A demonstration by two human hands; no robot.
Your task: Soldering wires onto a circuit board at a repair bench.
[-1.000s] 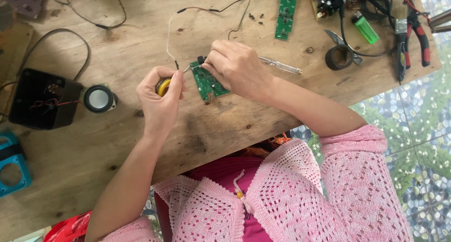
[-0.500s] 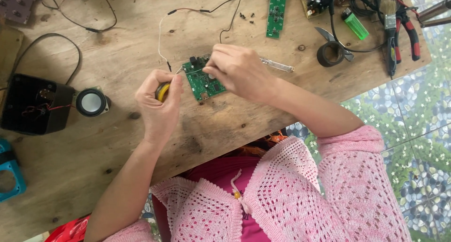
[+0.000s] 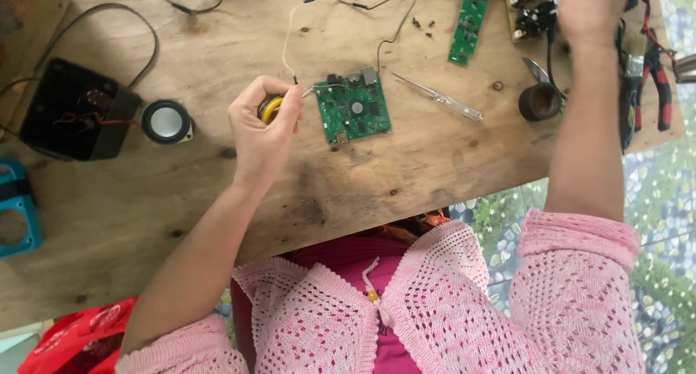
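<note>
worn wooden table (image 3: 217, 200), knotted and stained, seen from above; its near edge runs at a slant, and beyond its right end lies a pebbled floor (image 3: 652, 222).

left hand (image 3: 262, 131): clenched about a small yellow spool (image 3: 270, 110), fingers curled over it. a thin white wire (image 3: 286, 33) runs from the hand toward the far edge of the table.

square green circuit board (image 3: 353, 107): lies flat on the table just right of the left hand, free of both hands, slightly rotated; the edge with the metal connectors faces away from the person. nearly square, so its long axis cannot be told.

right hand (image 3: 591, 11): stretched to the far right corner, over a cluster of parts and cables; what the fingers do cannot be told, as the frame cuts them off.

surroundings: clear-handled screwdriver (image 3: 438, 97) lying aslant right of the board; dark tape roll (image 3: 540, 102) past it; narrow green board strip (image 3: 470, 22) pointing away from the person; red-handled pliers (image 3: 656, 73) at the right edge; round speaker (image 3: 166, 121) and black box (image 3: 76, 109) to the left; blue object (image 3: 18, 207) at the left margin. nothing lies over the square board.
</note>
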